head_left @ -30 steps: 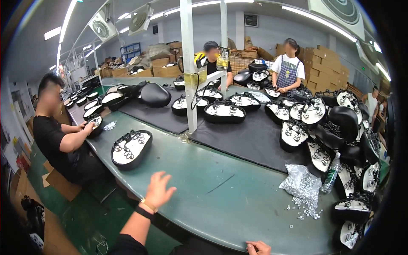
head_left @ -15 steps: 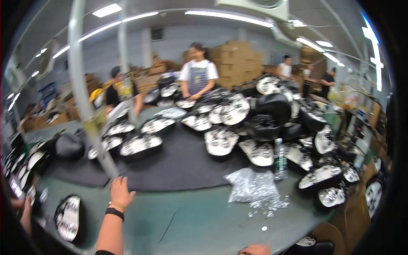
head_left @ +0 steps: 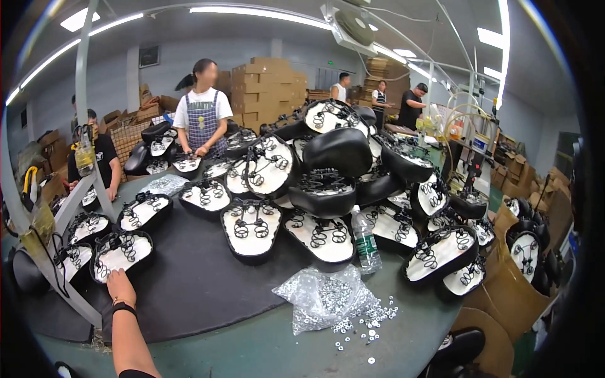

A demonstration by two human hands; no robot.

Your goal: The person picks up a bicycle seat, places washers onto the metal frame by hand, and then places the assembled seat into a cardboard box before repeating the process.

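Long smooth green tabletop (head_left: 227,360) is running across the foreground, matte black mat (head_left: 195,299) covering part of it. Plain brown cardboard boxes (head_left: 258,94) are standing stacked behind. Heap of black padded saddles with white undersides (head_left: 337,151) is filling centre-right, some lying bottom-up, some showing smooth rounded covers; thin black coil springs are standing out against the white. Person in plaid apron (head_left: 203,123) is working on a saddle across the table. Saddle in question: pear-shaped, black-rimmed, white-based saddle (head_left: 120,253), lying bottom-up on the mat at left, near a slanting grey metal post (head_left: 79,299); base is looking flat and pale, dark springs and rails facing up. Crinkled clear plastic bag (head_left: 315,290) is lying on the table and holding lots of small silver metal pieces. Clear ribbed bottle with green label (head_left: 366,242) is standing just behind it. Left hand (head_left: 121,286) is reaching to the saddle's near edge, fingers extending slightly apart over the rim; can't tell if they're gripping. Right hand is sitting out of frame, can't tell its fingers. Loose silver ring-shaped bits (head_left: 372,332) are scattering beside the bag.
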